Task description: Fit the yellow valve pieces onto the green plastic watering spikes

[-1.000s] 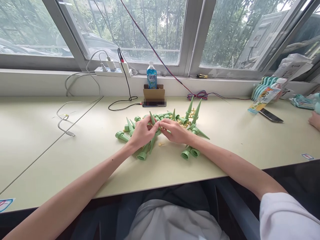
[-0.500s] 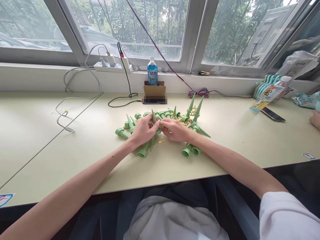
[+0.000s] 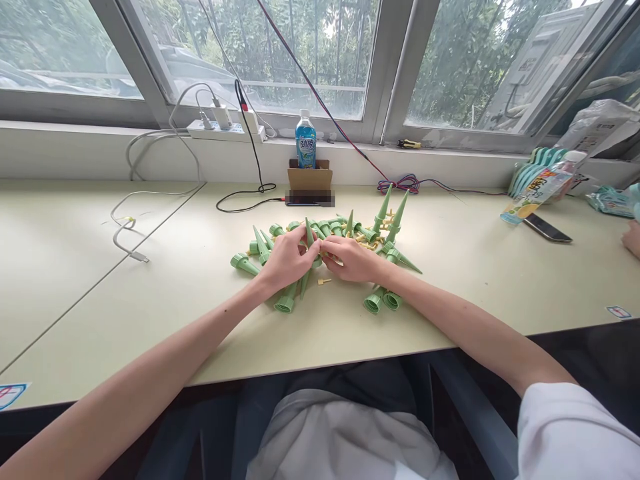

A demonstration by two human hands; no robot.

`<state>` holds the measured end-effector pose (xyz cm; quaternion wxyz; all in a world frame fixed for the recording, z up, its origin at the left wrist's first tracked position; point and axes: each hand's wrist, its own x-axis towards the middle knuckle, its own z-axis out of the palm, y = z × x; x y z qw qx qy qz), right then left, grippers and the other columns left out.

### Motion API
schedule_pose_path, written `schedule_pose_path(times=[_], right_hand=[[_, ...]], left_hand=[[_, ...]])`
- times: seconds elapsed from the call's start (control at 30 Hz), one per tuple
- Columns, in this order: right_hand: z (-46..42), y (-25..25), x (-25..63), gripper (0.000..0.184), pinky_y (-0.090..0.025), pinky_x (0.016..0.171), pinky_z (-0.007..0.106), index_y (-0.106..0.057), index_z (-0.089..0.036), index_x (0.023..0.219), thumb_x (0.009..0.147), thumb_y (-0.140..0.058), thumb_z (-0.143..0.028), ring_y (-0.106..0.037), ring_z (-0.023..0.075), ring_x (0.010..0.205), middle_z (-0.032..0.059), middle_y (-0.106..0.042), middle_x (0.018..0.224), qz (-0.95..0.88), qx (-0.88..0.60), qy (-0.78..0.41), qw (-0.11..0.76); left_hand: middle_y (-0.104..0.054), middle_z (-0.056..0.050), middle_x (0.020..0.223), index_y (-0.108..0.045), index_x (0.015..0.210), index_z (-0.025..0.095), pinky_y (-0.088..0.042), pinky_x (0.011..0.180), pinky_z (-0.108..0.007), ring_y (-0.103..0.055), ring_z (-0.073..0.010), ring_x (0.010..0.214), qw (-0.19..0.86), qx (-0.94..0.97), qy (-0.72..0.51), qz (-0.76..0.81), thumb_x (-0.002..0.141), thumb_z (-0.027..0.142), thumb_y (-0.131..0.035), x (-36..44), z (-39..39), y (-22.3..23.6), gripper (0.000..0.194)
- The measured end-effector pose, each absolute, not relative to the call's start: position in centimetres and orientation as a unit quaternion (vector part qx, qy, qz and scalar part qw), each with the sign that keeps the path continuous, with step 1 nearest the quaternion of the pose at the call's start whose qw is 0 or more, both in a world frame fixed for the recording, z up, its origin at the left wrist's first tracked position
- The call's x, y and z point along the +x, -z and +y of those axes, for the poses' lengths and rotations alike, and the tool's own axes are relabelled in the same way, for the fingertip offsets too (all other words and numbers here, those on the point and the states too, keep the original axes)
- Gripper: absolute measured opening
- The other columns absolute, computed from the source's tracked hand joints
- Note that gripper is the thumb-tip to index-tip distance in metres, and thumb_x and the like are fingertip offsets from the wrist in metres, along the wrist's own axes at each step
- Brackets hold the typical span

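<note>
Your L hand [image 3: 290,259] has its grip closed around a green spike [image 3: 309,233], tip pointing up, held in front of you over the near side of the pile. Your R hand [image 3: 355,260] comes in from the other side, fingertips bunched at the same spike, touching or almost touching your L thumb; can't tell what, if anything, that R grip pinches, as the fingers hide it.

More green spikes [image 3: 244,264] lie around both hands on the counter [image 3: 165,333], most on their sides, w/ yellow pcs [image 3: 367,245] mixed in at the R part. Two upright spikes [image 3: 397,219] stand point-up beyond your R wrist. Two capped ends [image 3: 373,303] face you by your R forearm. One loose yellow pc [image 3: 324,282] sits on the counter just below the gap btwn your hands.

Back of counter, ctr: cardboard box [image 3: 310,179] w/ a blue bottle [image 3: 305,143] behind its front flap. Power strip [image 3: 225,133] on the ledge to the L, w/ plugs in; coiled red-blue wire [image 3: 403,185] to the R. Far R: tilted clear bottle [image 3: 537,193] next to a phone [image 3: 547,228], plus another person's hand [image 3: 633,237] at the edge of view.
</note>
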<state>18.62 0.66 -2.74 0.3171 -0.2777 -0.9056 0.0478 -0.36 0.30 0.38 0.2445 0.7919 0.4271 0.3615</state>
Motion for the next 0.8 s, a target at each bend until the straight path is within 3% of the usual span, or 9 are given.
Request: schedule_pose_path(times=[0.8], right_hand=[[0.67, 2.73, 18.64, 0.013, -0.043, 0.068, 0.027, -0.053, -0.016, 0.094, 0.089, -0.043, -0.010, -0.049, 0.0154, 0.074, 0.0058, -0.056, 0.086, -0.907, -0.269, -0.041, 0.321]], left_hand=[[-0.068, -0.003, 0.081, -0.059, 0.087, 0.018, -0.043, 0.054, -0.027, -0.058, -0.0137, 0.056, 0.241, 0.796, -0.365, 0.418, 0.088, 0.037, -0.052, -0.29, 0.05, -0.60, 0.020]])
